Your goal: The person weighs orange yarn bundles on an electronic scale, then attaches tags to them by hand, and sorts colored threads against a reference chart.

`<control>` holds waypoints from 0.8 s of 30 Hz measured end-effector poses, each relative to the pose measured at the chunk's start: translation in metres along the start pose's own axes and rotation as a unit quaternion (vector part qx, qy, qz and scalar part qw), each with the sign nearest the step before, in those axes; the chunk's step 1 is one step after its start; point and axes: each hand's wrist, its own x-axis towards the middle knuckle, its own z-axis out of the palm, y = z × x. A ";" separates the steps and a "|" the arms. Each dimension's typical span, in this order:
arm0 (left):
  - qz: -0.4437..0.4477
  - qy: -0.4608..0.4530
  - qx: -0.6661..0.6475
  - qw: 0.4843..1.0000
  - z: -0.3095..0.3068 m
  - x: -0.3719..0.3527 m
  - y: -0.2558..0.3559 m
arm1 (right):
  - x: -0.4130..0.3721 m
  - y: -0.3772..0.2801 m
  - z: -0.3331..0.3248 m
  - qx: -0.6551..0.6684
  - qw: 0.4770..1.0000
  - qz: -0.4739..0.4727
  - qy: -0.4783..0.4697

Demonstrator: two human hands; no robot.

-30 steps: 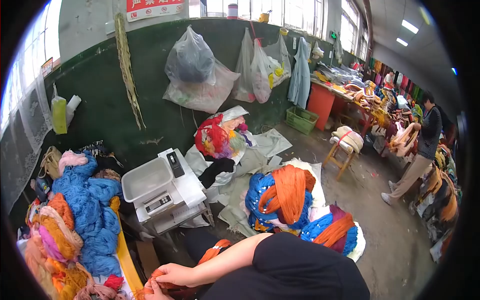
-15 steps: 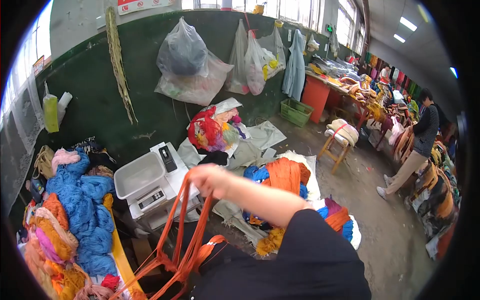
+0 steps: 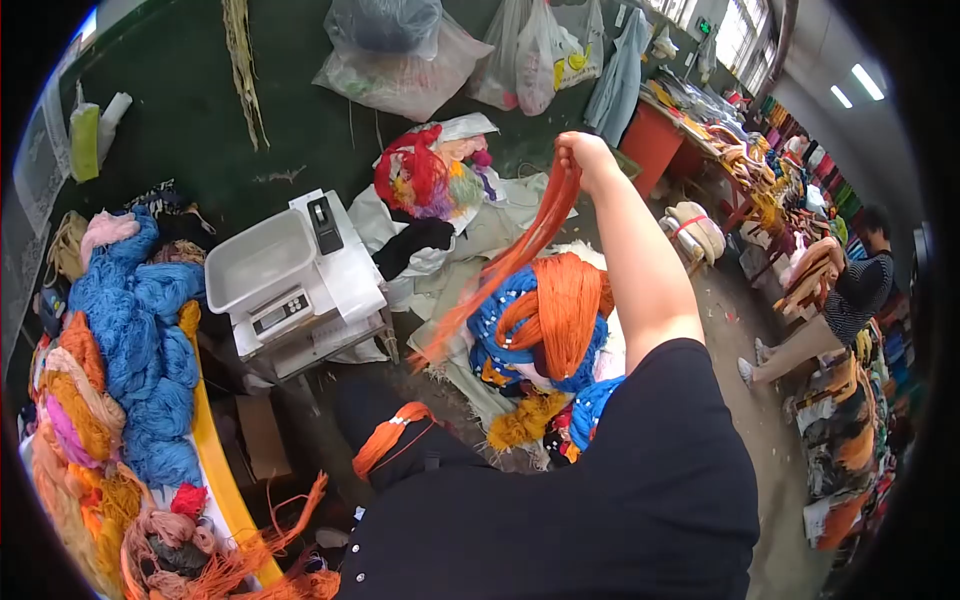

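Observation:
My right hand (image 3: 583, 155) is raised at the end of an outstretched arm, its fingers closed on a bundle of orange yarn (image 3: 535, 225). The yarn trails down and to the left, its loose end slightly blurred. Behind it on the floor lies a pile of blue yarn (image 3: 490, 315) with a thick orange skein (image 3: 565, 315) on top. A smaller orange skein (image 3: 390, 435), tied with white, rests on my dark-clothed leg. More orange strands (image 3: 260, 560) lie over the yellow edge at the lower left. My left hand is not in view.
A scale (image 3: 282, 312) with a grey tray stands on a small table left of centre. Blue yarn (image 3: 150, 340) fills a yellow-edged container (image 3: 215, 460). Multicoloured yarn (image 3: 430, 175) lies near the wall. A stool with a bundle (image 3: 693, 232) and another person (image 3: 850, 290) are at the right.
My right hand has moved up and away to the right with the orange yarn, which now trails as one long bundle. The view has tilted down, and the orange skein on my leg shows more fully.

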 end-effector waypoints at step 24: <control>-0.159 0.039 0.457 0.874 -0.088 0.027 -0.373 | -0.109 -0.141 0.258 0.160 0.903 -0.209 -0.340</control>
